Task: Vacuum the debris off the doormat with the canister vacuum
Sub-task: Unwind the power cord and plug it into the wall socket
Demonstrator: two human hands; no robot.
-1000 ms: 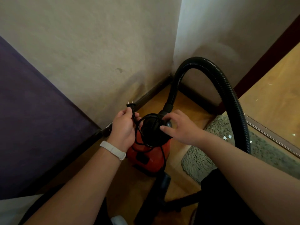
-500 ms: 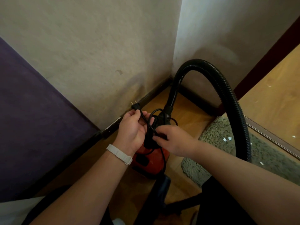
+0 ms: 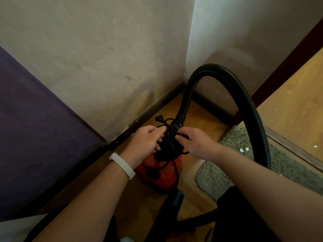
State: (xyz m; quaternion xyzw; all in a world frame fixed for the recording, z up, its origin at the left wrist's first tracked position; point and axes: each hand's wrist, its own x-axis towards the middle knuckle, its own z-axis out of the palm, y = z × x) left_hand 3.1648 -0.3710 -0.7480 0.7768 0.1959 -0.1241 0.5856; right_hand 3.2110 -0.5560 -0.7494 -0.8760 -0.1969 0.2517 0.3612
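A small red canister vacuum (image 3: pixel 161 173) stands on the wooden floor in the wall corner. Its black power cord (image 3: pixel 168 137) is bundled on top, and the plug (image 3: pixel 159 118) sticks out behind the bundle. My left hand (image 3: pixel 148 142) grips the cord bundle from the left. My right hand (image 3: pixel 194 142) pinches a strand of cord on the right side. The black ribbed hose (image 3: pixel 243 102) arches up from the vacuum and comes down at the right. The grey-green shaggy doormat (image 3: pixel 283 161) lies at the right with small white paper scraps (image 3: pixel 243 149) on it.
A purple panel (image 3: pixel 35 128) lines the left wall. A dark baseboard (image 3: pixel 157 103) runs along the corner. A door threshold (image 3: pixel 293 147) borders the mat, with more wooden floor beyond. The vacuum's dark wand (image 3: pixel 174 203) lies low between my arms.
My hands have closed in together on top of the vacuum. The left hand brought the plug end in from the left, and the right hand shifted from the lid to pinching the cord.
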